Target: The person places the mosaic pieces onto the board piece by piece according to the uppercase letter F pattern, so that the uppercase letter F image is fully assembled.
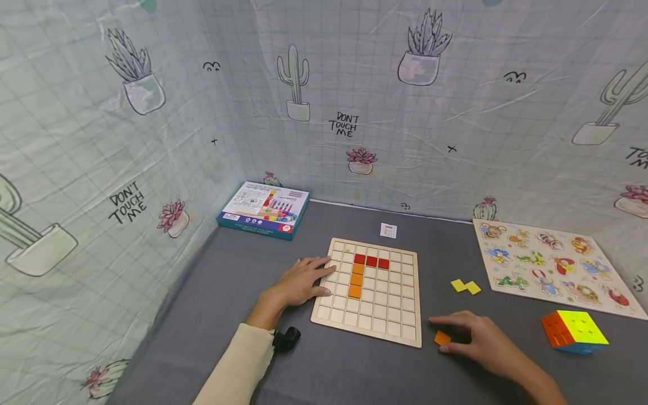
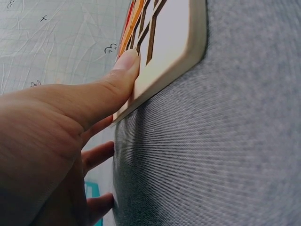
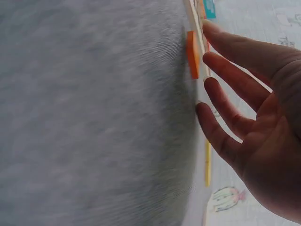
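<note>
A wooden grid board (image 1: 387, 332) lies on the grey cloth. Three red tiles (image 1: 372, 261) form a row in its upper part, and three orange tiles (image 1: 356, 279) run down in a column below the leftmost one. My left hand (image 1: 296, 282) rests at the board's left edge with fingers spread; in the left wrist view its thumb (image 2: 126, 60) lies on the rim. Right of the board, a loose orange tile (image 1: 442, 338) sits on the cloth between the thumb and forefinger of my right hand (image 1: 476, 336). The thumb tip is right at the tile, the forefinger stretched past it.
Two yellow tiles (image 1: 466, 286) lie right of the board. Farther right are a cube puzzle (image 1: 574, 332) and a wooden insect puzzle (image 1: 554, 261). A small printed card (image 1: 388, 230) lies behind the board, a toy box (image 1: 265, 209) at back left. Patterned curtains (image 1: 324, 73) enclose the table.
</note>
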Demonstrator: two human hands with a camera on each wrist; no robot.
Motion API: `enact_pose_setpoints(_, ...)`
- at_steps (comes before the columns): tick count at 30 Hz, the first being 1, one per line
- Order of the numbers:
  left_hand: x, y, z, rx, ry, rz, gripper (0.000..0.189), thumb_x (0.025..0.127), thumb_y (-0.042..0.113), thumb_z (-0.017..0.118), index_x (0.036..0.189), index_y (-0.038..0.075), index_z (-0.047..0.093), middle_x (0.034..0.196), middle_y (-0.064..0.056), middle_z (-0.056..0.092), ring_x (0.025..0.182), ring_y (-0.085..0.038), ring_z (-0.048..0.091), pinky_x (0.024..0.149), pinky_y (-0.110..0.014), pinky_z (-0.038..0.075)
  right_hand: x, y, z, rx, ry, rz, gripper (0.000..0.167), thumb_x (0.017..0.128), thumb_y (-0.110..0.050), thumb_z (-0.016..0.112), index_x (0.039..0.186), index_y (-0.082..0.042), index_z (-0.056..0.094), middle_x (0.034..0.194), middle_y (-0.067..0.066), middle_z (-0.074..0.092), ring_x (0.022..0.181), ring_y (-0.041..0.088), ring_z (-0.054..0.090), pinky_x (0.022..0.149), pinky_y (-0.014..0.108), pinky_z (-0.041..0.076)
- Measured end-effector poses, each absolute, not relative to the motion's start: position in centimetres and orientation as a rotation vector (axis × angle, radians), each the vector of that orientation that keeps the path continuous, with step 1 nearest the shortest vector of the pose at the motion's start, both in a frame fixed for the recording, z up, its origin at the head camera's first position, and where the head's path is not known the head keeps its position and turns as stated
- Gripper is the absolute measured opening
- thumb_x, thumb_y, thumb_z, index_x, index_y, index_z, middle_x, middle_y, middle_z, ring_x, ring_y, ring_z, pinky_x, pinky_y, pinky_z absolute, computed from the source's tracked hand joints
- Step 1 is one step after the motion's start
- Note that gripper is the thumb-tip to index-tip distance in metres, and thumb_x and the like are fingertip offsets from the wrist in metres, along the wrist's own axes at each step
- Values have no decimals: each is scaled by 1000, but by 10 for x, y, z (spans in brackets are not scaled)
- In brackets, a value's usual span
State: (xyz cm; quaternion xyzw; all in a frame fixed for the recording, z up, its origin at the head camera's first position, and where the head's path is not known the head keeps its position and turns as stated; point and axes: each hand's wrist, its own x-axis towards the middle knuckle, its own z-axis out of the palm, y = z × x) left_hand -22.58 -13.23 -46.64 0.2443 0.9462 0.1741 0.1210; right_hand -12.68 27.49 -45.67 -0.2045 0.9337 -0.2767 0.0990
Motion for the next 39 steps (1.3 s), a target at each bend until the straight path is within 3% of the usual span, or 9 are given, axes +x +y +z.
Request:
enact_pose_setpoints(8,-226,-131,-466,705,2767,507,62,99,41,64,155,23,45,168,-2,33,156,-31,30,129,-61,17,-125,281,-463,-602,2721,-816,50,81,-43,83,128,-31,71,124,-4,74,106,-4,60,85,22,55)
enact_pose_setpoints(14,-226,-131,-466,708,2769,507,63,99,40,64,156,23,45,169,-2,33,156,-31,30,129,-61,16,-125,281,-464,-593,2730,-837,46,80,-34,85,124,-28,75,117,-5,74,101,-10,57,82,20,55)
enact_pose_setpoints(27,-225,-131,-466,698,2768,509,63,98,42,65,155,23,45,169,-1,33,156,-30,30,129,-61,16,-126,278,-466,-562,2782,-832,37,80,-38,84,115,-30,77,113,-9,78,101,-6,65,84,24,58)
enact_pose_setpoints(39,-224,-131,-465,698,2769,499,63,98,42,65,155,23,46,169,-1,33,156,-30,30,129,-61,16,-126,269,-458,-578,2936,-882,29,77,-29,88,105,-29,79,111,-10,77,102,-6,66,86,25,59)
